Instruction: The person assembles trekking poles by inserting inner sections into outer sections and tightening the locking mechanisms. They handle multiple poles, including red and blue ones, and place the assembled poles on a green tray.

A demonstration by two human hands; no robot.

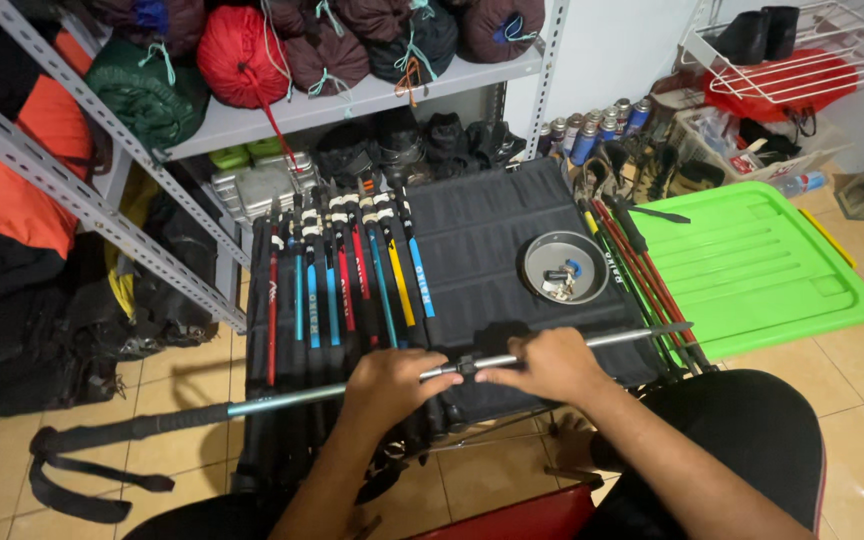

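Observation:
I hold a long trekking pole (282,398) crosswise in front of me, over the near edge of a black folding cot (482,240). My left hand (392,385) grips its teal-and-silver shaft just left of a black clamp (466,366). My right hand (547,362) grips the shaft just right of that clamp. The pole's black foam handle and wrist strap (82,470) hang out to the left over the tiled floor. Its thin silver end (642,335) points right.
Several folded trekking poles (342,270) lie side by side on the cot's left half, more (632,260) along its right edge. A round metal dish (564,266) holds small parts. A green plastic lid (752,270) lies to the right. Metal shelving (352,95) carries stuffed sleeping bags.

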